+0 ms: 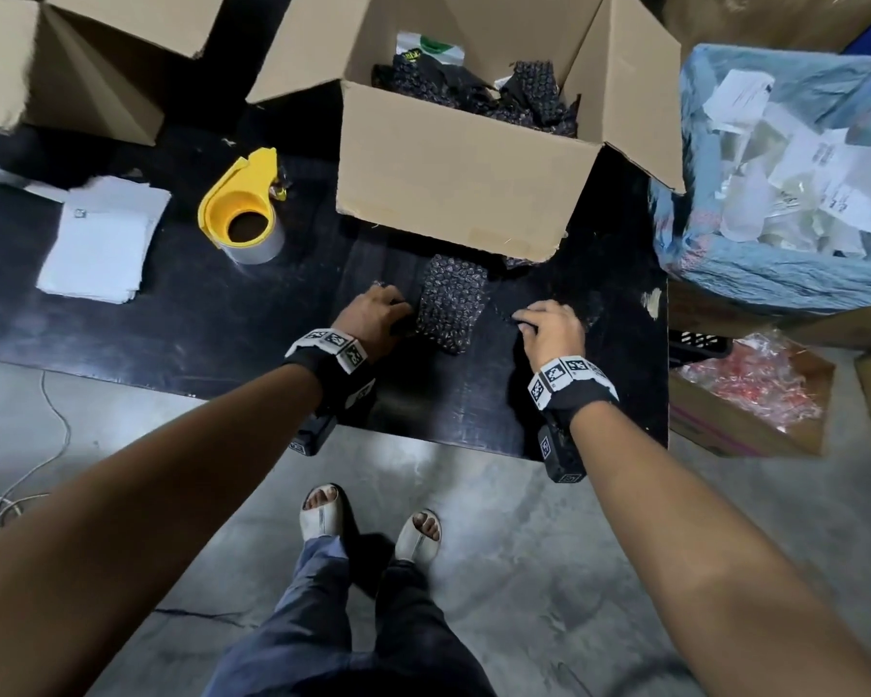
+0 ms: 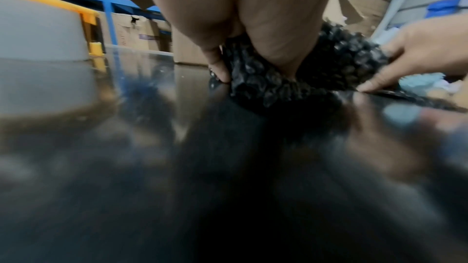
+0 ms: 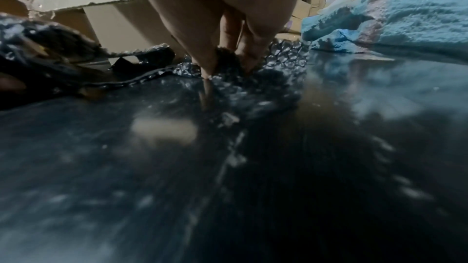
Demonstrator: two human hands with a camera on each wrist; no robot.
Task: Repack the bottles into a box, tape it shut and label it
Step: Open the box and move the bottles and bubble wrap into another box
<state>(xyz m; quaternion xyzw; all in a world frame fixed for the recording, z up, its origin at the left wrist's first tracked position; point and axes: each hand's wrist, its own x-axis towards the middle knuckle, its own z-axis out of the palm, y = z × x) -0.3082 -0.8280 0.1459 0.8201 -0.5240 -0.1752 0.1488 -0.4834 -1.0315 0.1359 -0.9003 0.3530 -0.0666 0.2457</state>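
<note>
Your two forearms reach over the near edge of the black table [image 1: 222,314], and both hands are working a black bubble-wrap bundle [image 1: 448,309] that lies just in front of the open box [image 1: 453,193]. Your left hand [image 1: 373,314] has its fingers curled into the wrap on the bundle's left side, gripping it; the left wrist view shows the thumb and fingers [image 2: 278,47] dug into the wrap. Your right hand [image 1: 549,329] sits to the right of the bundle with its fingertips [image 3: 207,69] pressing down on a flat flap of wrap against the table; they look like they are pinning it more than clutching it. Whether a bottle is inside the bundle cannot be seen, though its shape suggests one. Several more wrapped bundles [image 1: 473,93] already sit in the box, so packing looks partly done, with this one not yet in. All four box flaps stand open. To your left, the yellow tape dispenser [image 1: 242,213] rests on the table, and farther left lies a stack of white sheets [image 1: 101,238], probably the labels. Neither is in use, so by my reading the taping and labelling are all yet to come.
</note>
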